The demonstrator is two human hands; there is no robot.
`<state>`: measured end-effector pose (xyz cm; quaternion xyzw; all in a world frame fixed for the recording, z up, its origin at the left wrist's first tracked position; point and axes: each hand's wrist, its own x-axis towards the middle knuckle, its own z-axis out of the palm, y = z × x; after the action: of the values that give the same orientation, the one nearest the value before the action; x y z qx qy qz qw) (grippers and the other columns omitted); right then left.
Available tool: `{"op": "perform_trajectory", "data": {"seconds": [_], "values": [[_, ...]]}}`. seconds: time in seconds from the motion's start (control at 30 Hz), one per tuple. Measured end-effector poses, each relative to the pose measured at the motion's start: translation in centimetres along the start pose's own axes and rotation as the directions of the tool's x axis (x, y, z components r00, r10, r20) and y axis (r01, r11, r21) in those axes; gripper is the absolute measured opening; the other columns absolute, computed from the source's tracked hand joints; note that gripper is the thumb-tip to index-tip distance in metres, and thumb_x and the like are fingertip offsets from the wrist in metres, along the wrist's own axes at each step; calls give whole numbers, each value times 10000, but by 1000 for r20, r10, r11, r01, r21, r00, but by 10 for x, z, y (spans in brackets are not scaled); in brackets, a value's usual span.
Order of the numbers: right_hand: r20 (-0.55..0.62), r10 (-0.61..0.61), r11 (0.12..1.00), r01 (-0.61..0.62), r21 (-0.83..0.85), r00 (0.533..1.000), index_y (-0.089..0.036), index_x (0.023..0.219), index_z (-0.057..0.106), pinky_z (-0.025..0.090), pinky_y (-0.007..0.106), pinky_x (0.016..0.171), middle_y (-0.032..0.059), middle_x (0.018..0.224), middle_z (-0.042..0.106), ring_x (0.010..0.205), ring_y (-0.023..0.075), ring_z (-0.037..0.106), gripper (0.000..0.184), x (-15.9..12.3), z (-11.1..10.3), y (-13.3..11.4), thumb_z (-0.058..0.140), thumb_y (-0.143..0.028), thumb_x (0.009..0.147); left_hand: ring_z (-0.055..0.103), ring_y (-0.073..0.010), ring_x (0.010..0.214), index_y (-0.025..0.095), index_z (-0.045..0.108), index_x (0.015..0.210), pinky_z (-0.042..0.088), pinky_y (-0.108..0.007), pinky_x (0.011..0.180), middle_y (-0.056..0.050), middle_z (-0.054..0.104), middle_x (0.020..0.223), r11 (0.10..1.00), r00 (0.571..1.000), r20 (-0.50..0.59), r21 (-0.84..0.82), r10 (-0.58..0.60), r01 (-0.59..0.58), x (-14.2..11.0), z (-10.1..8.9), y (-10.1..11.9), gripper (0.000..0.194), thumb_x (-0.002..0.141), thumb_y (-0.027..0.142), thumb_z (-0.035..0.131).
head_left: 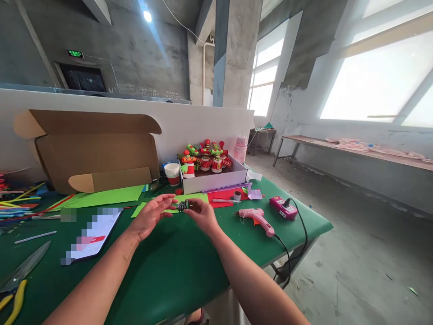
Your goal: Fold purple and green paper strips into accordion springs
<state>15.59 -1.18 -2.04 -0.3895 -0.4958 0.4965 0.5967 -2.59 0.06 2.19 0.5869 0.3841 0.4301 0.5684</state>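
1. One small striped coil [182, 206], dark and pale, held just above the green table [162, 271], in front of the shallow box [216, 183].
2. Right hand [203, 214]: thumb and fingers pinched on the coil's right end.
3. Left hand [154, 214]: fingers parted and curved around the coil's left end; from where I stand, I cannot tell whether they touch it.
4. Shallow box, pale-walled, holding several red and green figures [216, 163]; a stack of paper cups [173, 176] just beside it on the left, a pink bottle [240, 150] behind its right end.
5. Brown cardboard box [98, 153], open, standing on its side against the white partition [203, 119].
6. Paper: a long green sheet [101, 197] before the cardboard, a red sheet [218, 196] before the shallow box, with a pen [223, 200] and a small white roll [237, 195] on it.
7. One pink glue gun [255, 215], lying right of the hands, near a magenta power socket [283, 207] with a black plug in it.
8. At left: a phone [96, 239], lit, and yellow-handled scissors [25, 271], blades parted.
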Motion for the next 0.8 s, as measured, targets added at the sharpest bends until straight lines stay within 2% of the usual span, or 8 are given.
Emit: {"op": "perform_trajectory", "data": {"seconds": [0.1, 0.23, 0.4, 0.53, 0.63, 0.7, 0.77, 0.8], "values": [[63, -83, 992, 89, -85, 995, -214, 980, 705, 543, 399, 917, 36, 986, 738, 1014, 250, 689, 346, -2, 0, -2, 765, -273, 644, 633, -230, 978, 182, 664, 1024, 523, -305, 746, -98, 681, 1052, 986, 995, 6, -133, -98, 98, 1, -2, -2, 541, 699, 606, 747], [121, -112, 973, 133, -190, 986, -224, 1036, 697, 538, 412, 911, 39, 1018, 727, 966, 233, 691, 347, -5, -1, -3, 713, -255, 692, 622, -179, 827, 171, 656, 867, 502, -262, 660, -47, 665, 879, 965, 982, 48, -187, -180, 186, 1, 2, -3, 524, 569, 550, 860], [132, -107, 970, 132, -203, 985, -236, 1024, 704, 511, 423, 939, 41, 1064, 718, 994, 237, 669, 350, -6, -1, -6, 734, -259, 676, 598, -158, 738, 180, 607, 791, 479, -268, 642, -11, 623, 785, 971, 985, 41, -164, -169, 174, 2, 10, -3, 504, 505, 480, 895], [117, 61, 998, -63, 12, 991, -235, 1075, 688, 503, 400, 940, 73, 1165, 686, 993, 227, 665, 486, -8, -1, -12, 822, -268, 608, 607, -177, 775, 193, 599, 830, 476, -294, 691, -12, 638, 801, 998, 998, -31, -37, -48, 46, 4, 12, -4, 466, 536, 448, 856], [124, 256, 940, -277, 197, 959, -165, 981, 702, 526, 366, 894, 97, 1001, 711, 856, 193, 687, 472, -8, -3, -13, 846, -425, 613, 625, -202, 855, 201, 595, 852, 484, -327, 775, -26, 670, 847, 993, 996, -62, 104, 60, -54, 6, 14, -4, 439, 558, 431, 827], [150, 361, 887, -388, 249, 921, -128, 884, 699, 546, 353, 851, 102, 878, 709, 761, 175, 686, 506, -7, -4, -12, 811, -551, 629, 634, -216, 881, 203, 601, 866, 489, -345, 797, -39, 678, 889, 976, 991, -55, 187, 125, -113, 6, 15, -3, 422, 577, 435, 804], [149, 398, 870, -424, 252, 905, -121, 847, 691, 559, 346, 812, 91, 818, 701, 700, 160, 677, 531, -6, -4, -10, 812, -580, 610, 642, -225, 881, 205, 609, 876, 498, -356, 789, -49, 680, 925, 959, 985, -45, 239, 169, -153, 6, 16, -3, 412, 594, 448, 784], [129, 378, 883, -399, 247, 917, -128, 864, 691, 561, 342, 807, 79, 822, 702, 694, 153, 674, 525, -6, -4, -9, 837, -552, 590, 645, -228, 881, 205, 612, 881, 502, -360, 786, -54, 681, 938, 953, 983, -40, 255, 181, -165, 6, 16, -3, 410, 600, 455, 777]]}}
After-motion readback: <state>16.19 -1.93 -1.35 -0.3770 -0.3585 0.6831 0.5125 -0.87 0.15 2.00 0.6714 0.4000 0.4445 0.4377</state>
